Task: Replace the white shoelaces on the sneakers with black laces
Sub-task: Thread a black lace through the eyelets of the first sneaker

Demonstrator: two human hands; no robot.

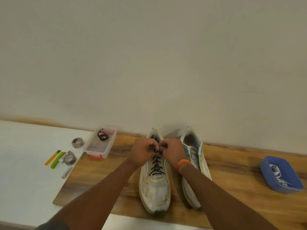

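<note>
Now at the tying stage, judging by the crossings: both hands meeting over the top eyelets of the left sneaker (155,173), left hand (142,151) and right hand (171,151) each with curled fingers pinching an end of the black lace (156,166). Narrow grip on both sides, knuckles nearly touching, the lace ends mostly hidden inside the fingers. Below the grip, toward the toe, four or so black crossings laid flat over the tongue. Thin round cord by the look of it: light, limp, no stiffness to push with, likely a little slick, so best pinched close to the tips, where the hard ends can be steered, and pulled evenly to keep both ends matched. Soft mesh upper under the grip, apt to give and slide on the wooden surface (232,170) if tugged hard; probably worth a steadying press on the shoe. Just right of the grip, partly behind the right wrist with its orange band (182,163), the second sneaker (194,156), no lace visible in its eyelets. Well left of the grip, a clear plastic box (99,143) with a coiled spare black lace (103,136) on it, likely meant for that second shoe. Far right of the grip, a blue tray (272,173) holding the removed white laces (277,175), loosely heaped.
</note>
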